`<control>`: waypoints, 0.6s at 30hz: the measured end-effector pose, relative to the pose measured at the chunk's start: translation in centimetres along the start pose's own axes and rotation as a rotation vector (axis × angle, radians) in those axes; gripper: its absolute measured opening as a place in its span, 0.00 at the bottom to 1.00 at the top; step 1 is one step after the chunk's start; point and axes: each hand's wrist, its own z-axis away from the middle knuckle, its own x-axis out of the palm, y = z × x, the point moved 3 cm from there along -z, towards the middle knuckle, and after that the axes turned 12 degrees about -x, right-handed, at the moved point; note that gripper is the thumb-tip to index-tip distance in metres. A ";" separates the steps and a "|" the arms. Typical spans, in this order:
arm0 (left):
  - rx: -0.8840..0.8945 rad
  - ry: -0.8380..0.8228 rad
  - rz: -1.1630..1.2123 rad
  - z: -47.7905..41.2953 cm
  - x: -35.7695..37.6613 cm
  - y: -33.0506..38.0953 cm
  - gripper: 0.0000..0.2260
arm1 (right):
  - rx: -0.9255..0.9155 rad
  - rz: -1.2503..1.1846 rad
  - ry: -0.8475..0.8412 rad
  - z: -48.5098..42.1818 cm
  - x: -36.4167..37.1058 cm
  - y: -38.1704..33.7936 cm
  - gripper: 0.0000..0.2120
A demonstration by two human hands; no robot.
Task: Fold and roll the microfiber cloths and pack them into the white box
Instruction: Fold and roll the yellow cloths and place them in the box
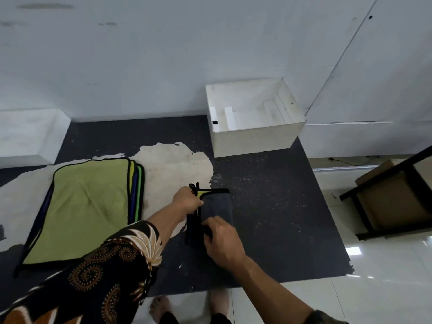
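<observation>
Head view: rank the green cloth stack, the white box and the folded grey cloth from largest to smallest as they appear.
1. green cloth stack, nearer the camera, so its lead over the box is unsure
2. white box
3. grey cloth, clearly smallest

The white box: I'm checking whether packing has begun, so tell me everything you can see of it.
The white box is a rectangular, open-topped container of what looks like rigid white board, slightly scuffed. It stands upright on the far right part of the dark mat, close to the wall. No cloths show inside, only pale strips on its floor and a small black mark on its left inner wall. Only the mat is seen touching it.
</observation>
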 end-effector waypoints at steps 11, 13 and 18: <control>0.105 0.113 -0.032 0.6 -1.5 -1.5 0.11 | -0.068 0.044 -0.141 -0.6 2.5 -1.2 0.18; 0.123 0.126 -0.044 0.6 -1.7 -1.8 0.11 | -0.071 0.075 -0.231 -0.6 2.9 -1.1 0.24; 0.144 0.136 -0.088 0.7 -1.7 -2.2 0.20 | -0.134 0.110 -0.309 -0.5 2.6 -1.2 0.29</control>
